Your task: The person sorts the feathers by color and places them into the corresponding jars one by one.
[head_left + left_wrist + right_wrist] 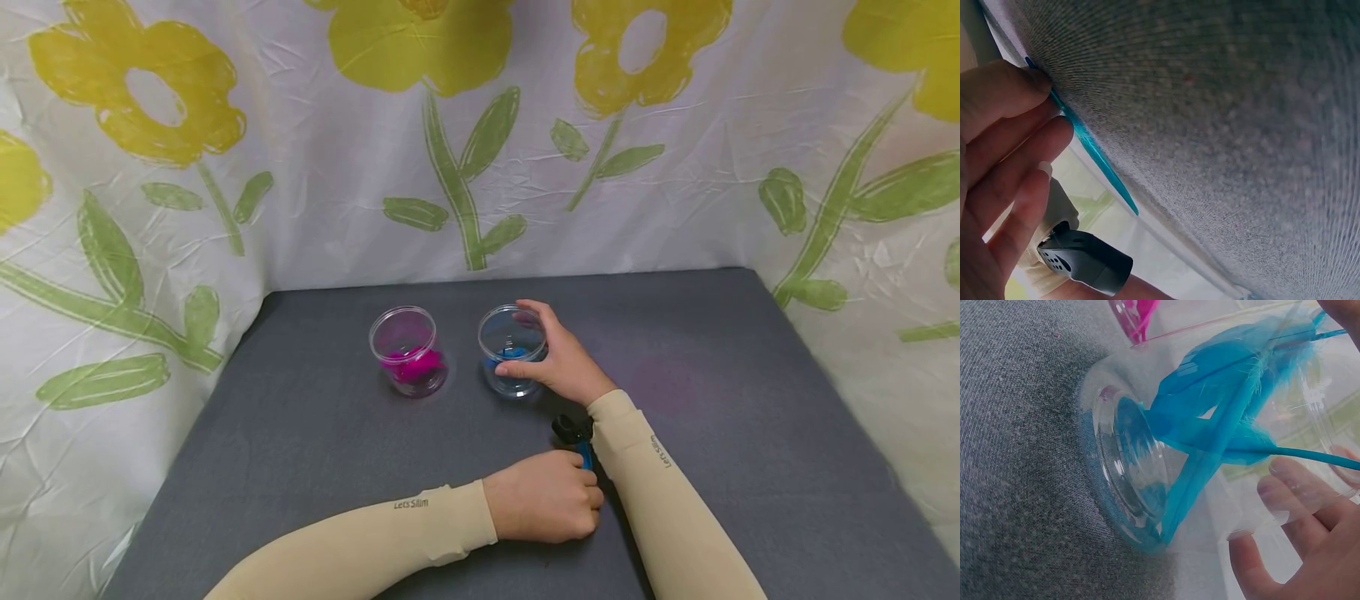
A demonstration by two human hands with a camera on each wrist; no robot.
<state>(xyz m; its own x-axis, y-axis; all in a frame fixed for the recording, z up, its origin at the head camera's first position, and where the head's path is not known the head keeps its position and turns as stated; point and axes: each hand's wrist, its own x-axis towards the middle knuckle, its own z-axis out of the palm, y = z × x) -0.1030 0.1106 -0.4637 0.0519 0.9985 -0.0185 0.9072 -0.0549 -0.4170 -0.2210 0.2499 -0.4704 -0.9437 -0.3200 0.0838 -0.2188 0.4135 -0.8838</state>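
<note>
My right hand (566,362) grips a clear jar (513,388) standing on the cloth, thumb on the near side and fingers around the far side. Several blue feathers (1210,387) lean inside that jar, their quills pointing up. Lower down, near the right forearm, my left hand (546,498) pinches one more blue feather (1097,153) between thumb and fingers. That feather lies low against the cloth in the left wrist view. To the left of the held jar, apart from it, stands a second clear jar (420,389) with bright pink feathers (414,364) in it.
A dark grey cloth (300,433) covers the table. A black wrist camera (572,428) sits at the right wrist, just above the left hand. White curtains (315,225) printed with yellow flowers hang behind and on both sides.
</note>
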